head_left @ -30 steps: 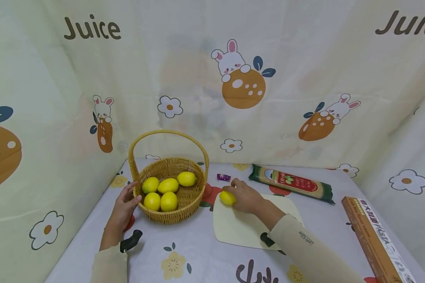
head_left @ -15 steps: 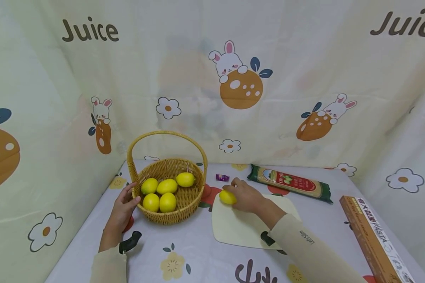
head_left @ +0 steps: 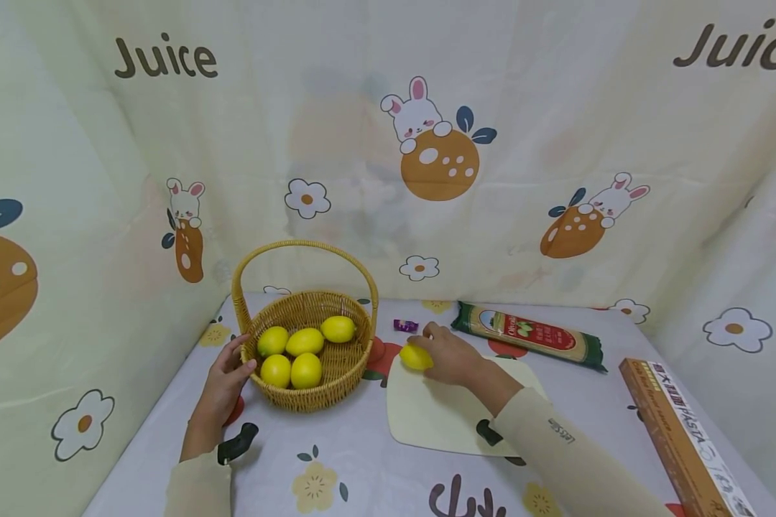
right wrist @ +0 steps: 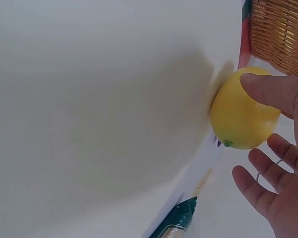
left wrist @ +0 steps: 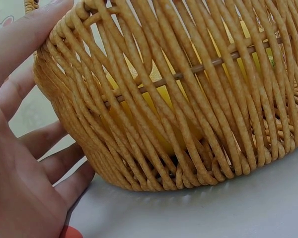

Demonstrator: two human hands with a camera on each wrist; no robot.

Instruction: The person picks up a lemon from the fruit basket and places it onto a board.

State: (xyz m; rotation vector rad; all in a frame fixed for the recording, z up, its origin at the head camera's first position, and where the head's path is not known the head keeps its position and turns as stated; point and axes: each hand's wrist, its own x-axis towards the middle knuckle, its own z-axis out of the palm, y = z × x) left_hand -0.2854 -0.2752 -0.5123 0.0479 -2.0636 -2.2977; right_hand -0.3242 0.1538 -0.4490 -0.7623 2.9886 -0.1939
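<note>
My left hand (head_left: 225,373) holds the left side of a wicker basket (head_left: 310,398), thumb at the rim and fingers against the outer wall in the left wrist view. Several yellow lemons (head_left: 305,342) lie inside the basket. Over the far-left corner of a cream cutting board (head_left: 427,416), my right hand (head_left: 453,357) pinches another lemon (head_left: 417,357). The right wrist view shows the thumb on this lemon (right wrist: 246,111), while several other fingers are spread apart from it. The index finger is mostly hidden there.
A small purple packet (head_left: 405,325) lies behind the board. Back right is a long pasta bag (head_left: 530,334) with green ends. A long orange-and-white pasta box (head_left: 685,438) lies at the right edge. Patterned curtain walls (head_left: 336,129) enclose the table.
The lemon in my right hand has risen very slightly. My left hand stays at the basket, and the head view has shifted a little.
</note>
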